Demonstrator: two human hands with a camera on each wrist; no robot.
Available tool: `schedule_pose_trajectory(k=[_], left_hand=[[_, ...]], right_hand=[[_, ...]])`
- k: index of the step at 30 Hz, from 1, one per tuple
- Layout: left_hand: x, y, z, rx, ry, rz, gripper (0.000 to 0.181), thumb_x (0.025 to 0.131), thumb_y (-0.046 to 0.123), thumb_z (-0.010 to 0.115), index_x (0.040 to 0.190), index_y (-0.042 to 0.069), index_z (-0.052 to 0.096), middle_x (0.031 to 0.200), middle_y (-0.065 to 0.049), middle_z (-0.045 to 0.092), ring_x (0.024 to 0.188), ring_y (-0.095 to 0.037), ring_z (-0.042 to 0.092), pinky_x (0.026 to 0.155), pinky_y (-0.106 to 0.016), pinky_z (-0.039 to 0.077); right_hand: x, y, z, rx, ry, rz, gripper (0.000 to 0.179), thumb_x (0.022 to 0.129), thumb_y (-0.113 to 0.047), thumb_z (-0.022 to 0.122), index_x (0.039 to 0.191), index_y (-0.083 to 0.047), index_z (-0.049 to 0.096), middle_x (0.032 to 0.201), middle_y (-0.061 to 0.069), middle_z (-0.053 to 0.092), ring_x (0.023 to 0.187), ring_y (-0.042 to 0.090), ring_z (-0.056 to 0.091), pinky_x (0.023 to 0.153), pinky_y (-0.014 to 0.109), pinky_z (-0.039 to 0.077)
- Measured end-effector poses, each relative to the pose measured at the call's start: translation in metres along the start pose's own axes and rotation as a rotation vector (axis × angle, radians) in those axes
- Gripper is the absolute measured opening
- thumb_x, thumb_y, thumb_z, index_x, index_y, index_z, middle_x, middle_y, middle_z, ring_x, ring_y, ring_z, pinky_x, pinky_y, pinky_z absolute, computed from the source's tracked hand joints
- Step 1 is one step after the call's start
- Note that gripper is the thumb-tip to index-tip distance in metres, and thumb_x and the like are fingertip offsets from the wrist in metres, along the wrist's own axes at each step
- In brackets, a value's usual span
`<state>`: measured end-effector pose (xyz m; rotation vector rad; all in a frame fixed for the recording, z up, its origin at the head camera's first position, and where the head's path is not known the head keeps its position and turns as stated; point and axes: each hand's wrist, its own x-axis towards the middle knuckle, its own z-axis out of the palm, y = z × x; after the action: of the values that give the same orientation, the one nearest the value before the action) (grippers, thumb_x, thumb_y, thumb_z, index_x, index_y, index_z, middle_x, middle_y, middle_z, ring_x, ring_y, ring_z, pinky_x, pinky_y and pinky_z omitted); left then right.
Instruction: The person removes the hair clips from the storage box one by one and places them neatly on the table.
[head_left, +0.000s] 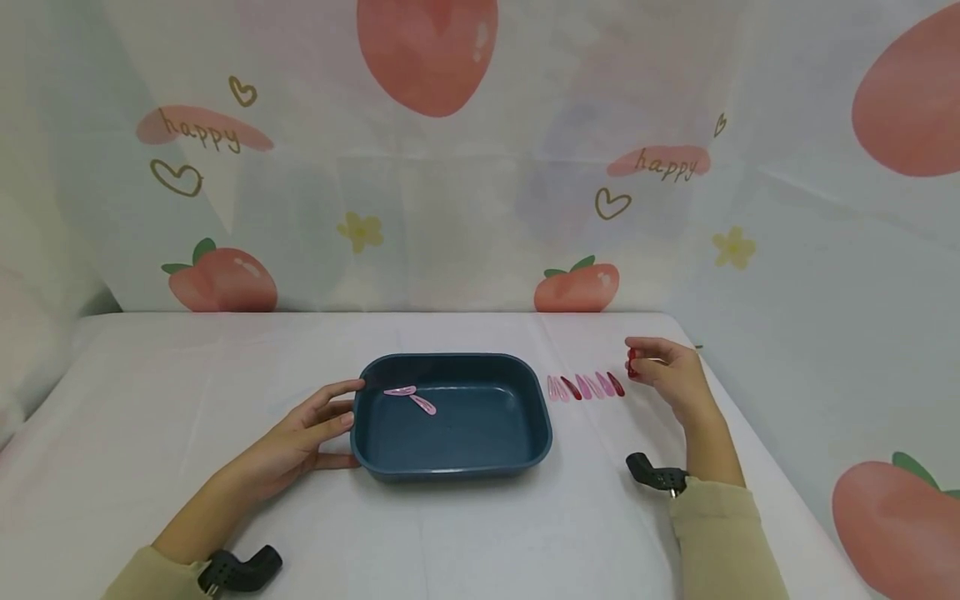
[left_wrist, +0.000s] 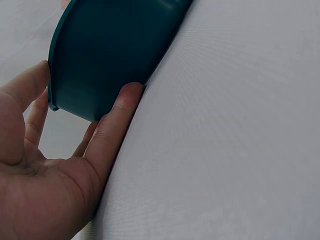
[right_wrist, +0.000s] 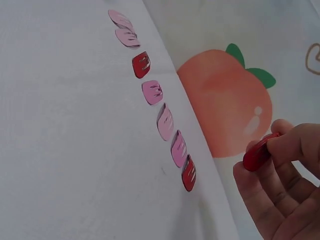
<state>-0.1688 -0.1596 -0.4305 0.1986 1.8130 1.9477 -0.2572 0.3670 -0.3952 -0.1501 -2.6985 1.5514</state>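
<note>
My right hand (head_left: pixel 678 379) pinches a red snap hair clip (right_wrist: pixel 259 154) between thumb and fingers, raised just past the right end of a row of hair clips. That row has light pink clips, mid-pink clips and two red ones, among them a red clip (right_wrist: pixel 189 173) at the end nearest the hand. With its fingertips against the outer left wall of a dark teal bin (head_left: pixel 452 473), my left hand (head_left: pixel 288 446) lies beside it, fingers fairly straight. Two pink hair clips (head_left: pixel 423 405) lie inside the bin, toward its left.
A white cloth (head_left: pixel 480 542) covers the table, whose right edge runs close by the right hand. Behind stands a backdrop (head_left: pixel 465 217) printed with peaches, hearts and flowers. Each wrist carries a black camera mount (head_left: pixel 656 475).
</note>
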Motion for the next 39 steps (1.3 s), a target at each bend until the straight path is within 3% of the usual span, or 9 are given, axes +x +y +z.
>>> schedule_pose_trajectory(k=[17, 27, 39], left_hand=[[-0.001, 0.0, 0.0, -0.002, -0.008, 0.007, 0.055, 0.104, 0.023, 0.054, 0.154, 0.025, 0.031, 0.158, -0.019, 0.024, 0.138, -0.042, 0.037, 0.092, -0.056, 0.055], [-0.001, -0.001, -0.001, 0.002, -0.011, 0.009, 0.055, 0.104, 0.023, 0.054, 0.154, 0.025, 0.032, 0.158, -0.019, 0.024, 0.137, -0.042, 0.038, 0.092, -0.055, 0.055], [-0.001, -0.001, -0.001, -0.01, -0.017, 0.005, 0.055, 0.104, 0.023, 0.054, 0.154, 0.025, 0.031, 0.158, -0.019, 0.024, 0.138, -0.041, 0.039, 0.093, -0.055, 0.054]], right_hand=[[0.001, 0.015, 0.004, -0.189, -0.055, 0.02, 0.036, 0.098, -0.006, 0.057, 0.134, 0.0, 0.06, 0.119, 0.022, 0.06, 0.1, 0.028, 0.062, 0.073, 0.016, 0.055], [-0.001, 0.014, 0.009, -0.278, -0.035, 0.095, 0.035, 0.1, -0.013, 0.058, 0.134, -0.004, 0.059, 0.124, 0.021, 0.064, 0.103, 0.028, 0.064, 0.081, 0.025, 0.057], [-0.001, 0.013, 0.007, -0.329, -0.003, 0.096, 0.034, 0.1, -0.015, 0.057, 0.132, -0.004, 0.061, 0.119, 0.02, 0.065, 0.095, 0.027, 0.064, 0.071, 0.022, 0.053]])
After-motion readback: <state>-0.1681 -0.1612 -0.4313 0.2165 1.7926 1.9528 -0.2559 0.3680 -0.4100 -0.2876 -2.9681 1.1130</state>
